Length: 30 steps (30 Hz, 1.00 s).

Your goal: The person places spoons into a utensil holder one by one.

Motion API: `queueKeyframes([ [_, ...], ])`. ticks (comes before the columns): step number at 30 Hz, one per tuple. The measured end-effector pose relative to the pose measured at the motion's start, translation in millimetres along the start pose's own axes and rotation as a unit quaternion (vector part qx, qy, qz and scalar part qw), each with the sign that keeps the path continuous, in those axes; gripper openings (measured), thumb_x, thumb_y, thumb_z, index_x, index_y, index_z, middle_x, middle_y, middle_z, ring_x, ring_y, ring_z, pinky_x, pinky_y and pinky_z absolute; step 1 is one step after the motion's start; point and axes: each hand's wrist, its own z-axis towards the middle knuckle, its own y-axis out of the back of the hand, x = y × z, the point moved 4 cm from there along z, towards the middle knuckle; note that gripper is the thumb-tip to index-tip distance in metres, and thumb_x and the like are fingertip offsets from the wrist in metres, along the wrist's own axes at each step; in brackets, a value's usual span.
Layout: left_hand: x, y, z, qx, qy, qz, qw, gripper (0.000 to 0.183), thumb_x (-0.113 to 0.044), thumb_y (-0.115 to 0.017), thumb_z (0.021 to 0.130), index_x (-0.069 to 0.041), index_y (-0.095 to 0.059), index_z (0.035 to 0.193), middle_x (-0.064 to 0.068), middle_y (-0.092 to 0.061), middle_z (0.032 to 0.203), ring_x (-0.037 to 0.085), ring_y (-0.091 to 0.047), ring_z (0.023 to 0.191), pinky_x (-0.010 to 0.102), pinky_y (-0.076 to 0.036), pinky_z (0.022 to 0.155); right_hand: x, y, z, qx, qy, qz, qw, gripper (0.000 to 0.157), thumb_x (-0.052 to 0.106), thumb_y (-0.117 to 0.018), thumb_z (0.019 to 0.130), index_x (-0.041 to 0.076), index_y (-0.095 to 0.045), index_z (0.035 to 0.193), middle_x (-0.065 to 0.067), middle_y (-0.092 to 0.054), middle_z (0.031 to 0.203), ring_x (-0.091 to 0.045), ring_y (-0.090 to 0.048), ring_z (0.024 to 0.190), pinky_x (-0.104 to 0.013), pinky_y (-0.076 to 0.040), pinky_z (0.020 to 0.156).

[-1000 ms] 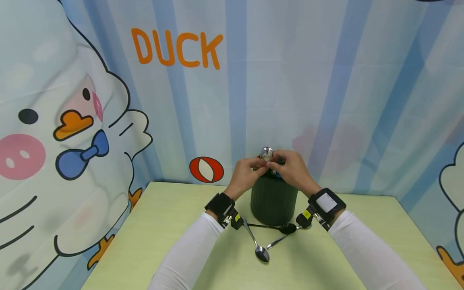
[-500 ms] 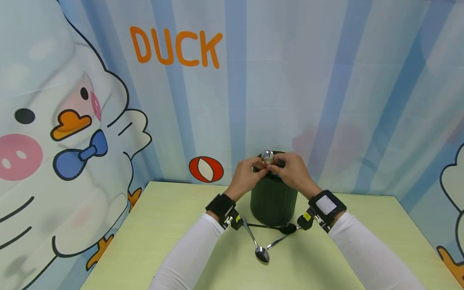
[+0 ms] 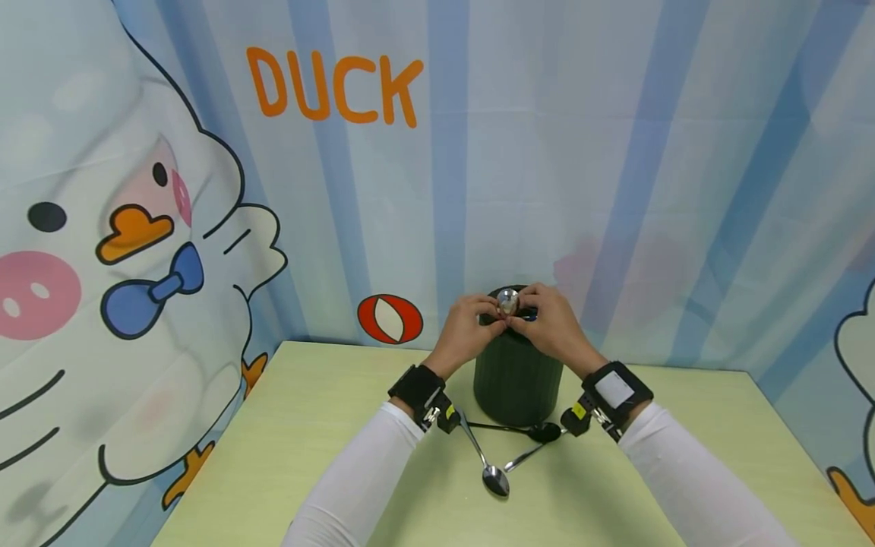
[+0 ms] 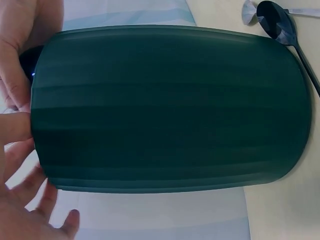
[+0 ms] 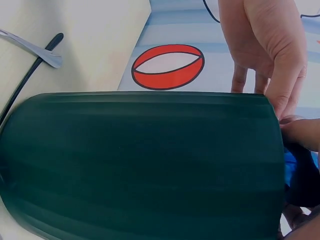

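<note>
A shiny silver spoon (image 3: pixel 507 301) stands bowl-up at the mouth of a dark green ribbed canister (image 3: pixel 517 380). My left hand (image 3: pixel 468 330) pinches it from the left. From the right, my right hand (image 3: pixel 550 323) pinches it too, the thumbs nearly meeting below the bowl. The spoon's handle is hidden behind the hands and the canister. In the right wrist view, something black with a blue part (image 5: pixel 290 167) shows by the canister's rim, among the fingers.
On the pale yellow table (image 3: pixel 328 425), in front of the canister, lie a silver spoon (image 3: pixel 495 480), a black spoon (image 3: pixel 543 432) and another silver utensil (image 3: pixel 522 456) crossing under the black one. A printed duck curtain (image 3: pixel 533 152) hangs close behind.
Both hands have lowered the spoon slightly and brought it a little toward me, so more of the canister's rim shows behind it. The utensils on the table have stayed put.
</note>
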Motion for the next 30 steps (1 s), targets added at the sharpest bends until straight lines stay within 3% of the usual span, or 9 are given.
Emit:
queueKeyframes([
  [12, -1.7, 1.3, -4.0, 0.039, 0.038, -0.003, 0.9985, 0.013, -0.018, -0.056, 0.092, -0.012, -0.068, 0.093, 0.005, -0.051, 0.122, 0.024, -0.035, 0.121, 0.041, -0.034, 0.101, 2, -2.6, 1, 0.012, 0.005, -0.038, 0.999, 0.020, 0.017, -0.070, 0.083, 0.005, -0.067, 0.099, -0.015, -0.051, 0.118, -0.032, -0.047, 0.105, -0.047, -0.048, 0.080],
  [23, 1.8, 0.2, -7.8, 0.041, 0.052, -0.011, 0.9978, 0.022, -0.023, -0.052, 0.094, -0.012, -0.064, 0.108, 0.002, -0.048, 0.128, 0.022, -0.031, 0.124, 0.042, -0.035, 0.099, 1, -2.9, 0, 0.030, -0.008, -0.065, 0.997, 0.025, 0.020, -0.070, 0.082, 0.004, -0.067, 0.101, -0.015, -0.052, 0.117, -0.033, -0.045, 0.107, -0.054, -0.038, 0.094],
  [30, 4.5, -0.8, -10.6, 0.041, 0.067, -0.039, 0.9961, 0.035, -0.026, -0.052, 0.093, -0.018, -0.051, 0.128, 0.003, -0.042, 0.137, 0.020, -0.029, 0.128, 0.043, -0.034, 0.101, 2, 0.8, -3, 0.026, 0.013, -0.025, 0.999, 0.034, 0.025, -0.066, 0.086, 0.007, -0.061, 0.114, -0.015, -0.050, 0.123, -0.032, -0.046, 0.110, -0.053, -0.042, 0.090],
])
